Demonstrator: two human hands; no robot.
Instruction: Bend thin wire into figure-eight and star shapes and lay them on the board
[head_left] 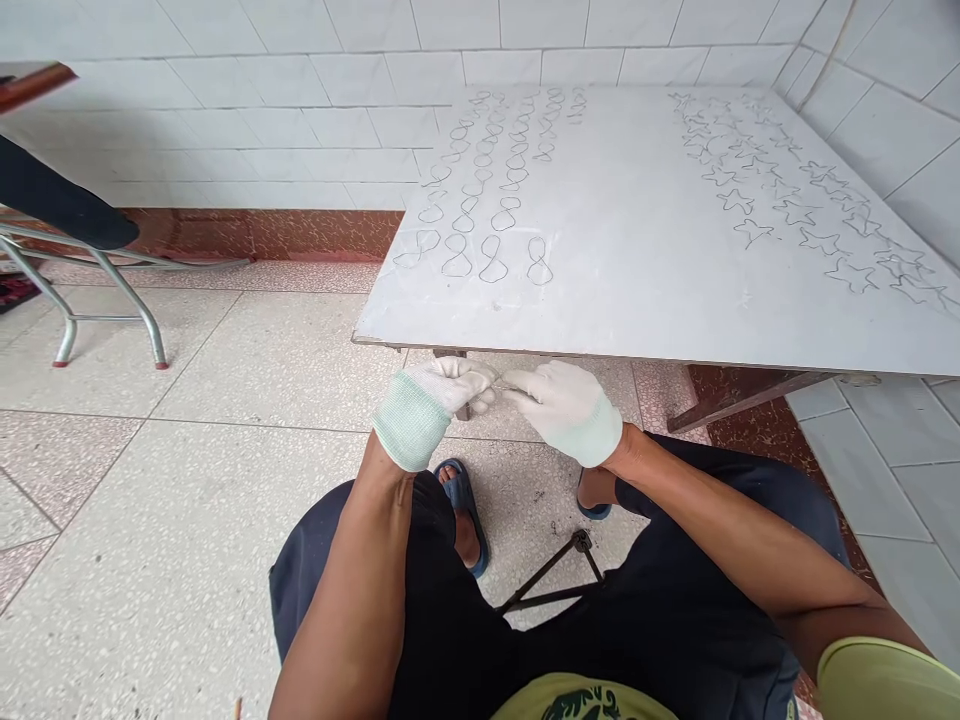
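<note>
Leaning over their own knees, a person in dark trousers [442,630] and a yellow-green shirt [517,700] works with both hands just off the near edge of a white tabletop [630,270]. The left hand [454,385], in a white glove with a pale green cuff, has its fingers curled in narrow toward the thumb. The right hand [566,400], gloved alike, points its thumb and forefinger at the left one, the fingertips almost meeting. Something thin may sit between them, but from here I cannot tell whether either hand grips it.

On the tabletop, left of the middle, thin wire figure-eights [492,258] lie flat in columns running back toward the tiled wall [360,80]. Wire stars [752,233] crowd the right side, many touching or overlapping. A bare stretch of white separates the two groups.

Below, a reddish-brown table leg [739,402] slants under the board. Blue sandals [480,545] rest on the speckled floor [232,480], a dark metal frame [551,600] showing between the person's legs. Off to the left stands a metal-legged stool [139,295], dark cloth [60,195] above it.
</note>
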